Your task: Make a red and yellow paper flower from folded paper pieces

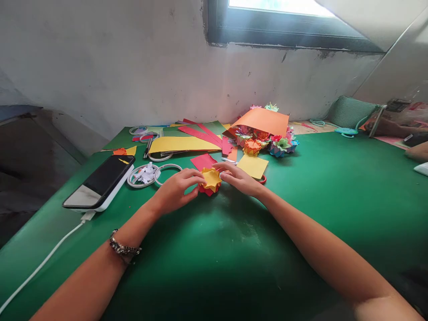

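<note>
A paper flower (211, 179), yellow on top with red-orange points below, rests on the green table in front of me. My left hand (179, 189) grips its left edge with curled fingertips. On the opposite side, the fingers of my right hand (239, 180) bend around the flower's right rim. Just behind it lies a piece of red paper (202, 161). A yellow paper square (253, 166) is beyond my right hand, with a red scissor handle (263, 179) partly showing under it.
To the left are a phone on a white power bank (110, 178) with a cable, and tape rolls (168, 167), one holding white scraps. Paper strips (200, 135) and finished paper flowers (282, 145) under an orange sheet (264, 121) sit at the back. Another person's hand (417, 151) shows far right.
</note>
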### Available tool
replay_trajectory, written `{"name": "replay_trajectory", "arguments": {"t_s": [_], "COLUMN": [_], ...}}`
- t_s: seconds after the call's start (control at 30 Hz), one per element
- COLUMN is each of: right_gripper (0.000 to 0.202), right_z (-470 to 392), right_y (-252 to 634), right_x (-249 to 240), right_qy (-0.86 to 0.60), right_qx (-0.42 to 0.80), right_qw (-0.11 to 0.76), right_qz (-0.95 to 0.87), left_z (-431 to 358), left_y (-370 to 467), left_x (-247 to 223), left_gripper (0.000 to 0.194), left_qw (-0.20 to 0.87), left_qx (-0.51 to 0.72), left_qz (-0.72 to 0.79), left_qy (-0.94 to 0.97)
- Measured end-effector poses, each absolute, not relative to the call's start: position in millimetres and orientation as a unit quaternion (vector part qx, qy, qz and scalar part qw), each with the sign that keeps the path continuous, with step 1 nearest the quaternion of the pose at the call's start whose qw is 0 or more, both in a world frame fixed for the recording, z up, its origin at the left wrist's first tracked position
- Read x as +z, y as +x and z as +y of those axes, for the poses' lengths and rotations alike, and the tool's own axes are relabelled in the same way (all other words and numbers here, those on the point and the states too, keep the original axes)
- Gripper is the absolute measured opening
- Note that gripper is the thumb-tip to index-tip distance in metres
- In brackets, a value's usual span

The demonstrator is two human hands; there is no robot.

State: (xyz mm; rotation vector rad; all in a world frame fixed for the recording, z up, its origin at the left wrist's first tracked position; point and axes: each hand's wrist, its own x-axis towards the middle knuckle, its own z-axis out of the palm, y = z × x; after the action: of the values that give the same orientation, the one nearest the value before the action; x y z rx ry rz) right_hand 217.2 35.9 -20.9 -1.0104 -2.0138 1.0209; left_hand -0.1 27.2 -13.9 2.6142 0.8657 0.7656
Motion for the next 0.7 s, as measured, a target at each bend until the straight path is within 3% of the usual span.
{"name": "replay_trajectory", "arguments": {"t_s": [0.3, 0.47, 0.7], "right_gripper": [0.039, 0.035, 0.041], "right_z": [32, 35, 34], "right_y": [215, 215, 214], "right_x": [-16, -20, -24], "right_qy": [-0.373, -0.397, -0.358], "right_qx": [0.468, 0.427, 0.422], "right_qw": [0.311, 0.347, 0.269], "right_qz": [-0.739, -0.734, -0.788], "left_z": [31, 32, 34], "left_y": [-6, 1, 7], "left_x": [-15, -21, -25], "left_gripper": [0.025, 0.069, 0.08], "left_qw": [0.174, 0.238, 0.327], "left_qx": [0.289, 0.269, 0.255], "left_qz": [0.348, 0.353, 0.397], "left_qy": [0.875, 0.864, 0.819]}}
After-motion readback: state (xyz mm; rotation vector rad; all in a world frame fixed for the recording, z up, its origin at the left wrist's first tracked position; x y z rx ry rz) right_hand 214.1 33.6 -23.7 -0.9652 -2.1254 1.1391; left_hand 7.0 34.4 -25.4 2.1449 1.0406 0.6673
